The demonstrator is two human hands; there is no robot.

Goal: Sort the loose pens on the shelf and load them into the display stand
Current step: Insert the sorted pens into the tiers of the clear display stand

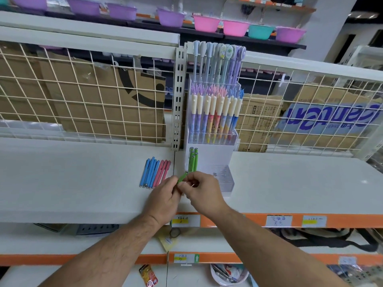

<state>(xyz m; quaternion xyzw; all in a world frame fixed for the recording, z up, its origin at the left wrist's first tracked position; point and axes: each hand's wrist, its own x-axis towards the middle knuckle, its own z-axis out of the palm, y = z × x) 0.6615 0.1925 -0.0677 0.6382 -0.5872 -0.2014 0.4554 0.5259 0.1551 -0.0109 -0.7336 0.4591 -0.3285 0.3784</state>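
Head: L hand (165, 195), R hand (204, 191) pinch green pen (182, 178); stand (211, 158) just behind

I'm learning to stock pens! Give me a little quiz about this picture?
1. Pick one: the pen that the left hand and right hand hold is A) blue B) green C) pink.
2. True or false: the pink pens lie beside the blue pens, left of the stand.
3. Fill in: the green pens stand at the stand's ____ end.
Key: 1 B; 2 true; 3 left.
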